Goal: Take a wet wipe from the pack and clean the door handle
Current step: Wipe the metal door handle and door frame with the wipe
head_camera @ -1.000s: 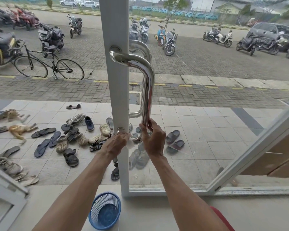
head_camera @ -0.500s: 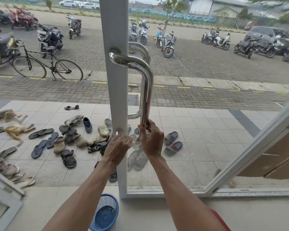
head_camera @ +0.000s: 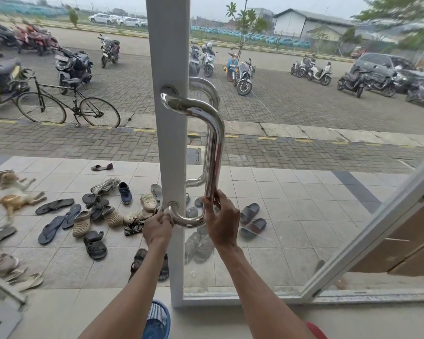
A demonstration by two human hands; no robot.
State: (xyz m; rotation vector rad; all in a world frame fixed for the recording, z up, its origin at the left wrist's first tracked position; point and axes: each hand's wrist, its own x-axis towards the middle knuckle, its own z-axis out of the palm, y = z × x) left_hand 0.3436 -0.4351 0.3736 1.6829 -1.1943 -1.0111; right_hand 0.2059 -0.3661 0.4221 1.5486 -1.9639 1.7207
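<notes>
No writing is legible anywhere. The steel handle [head_camera: 214,152] stands on the white door frame [head_camera: 168,148]; the right hand [head_camera: 222,222] grips its lower shaft, the left hand [head_camera: 157,228] pinches its bottom mount. Wipe not discernible.

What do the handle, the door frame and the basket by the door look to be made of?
Handle: polished metal, likely stainless or chrome-plated steel; it gives mirror-bright reflections along the tube.
Frame: white, matte and smooth, probably painted metal, though plastic can't be ruled out.
Basket: blue plastic, by its even colour and moulded lattice wall.
</notes>
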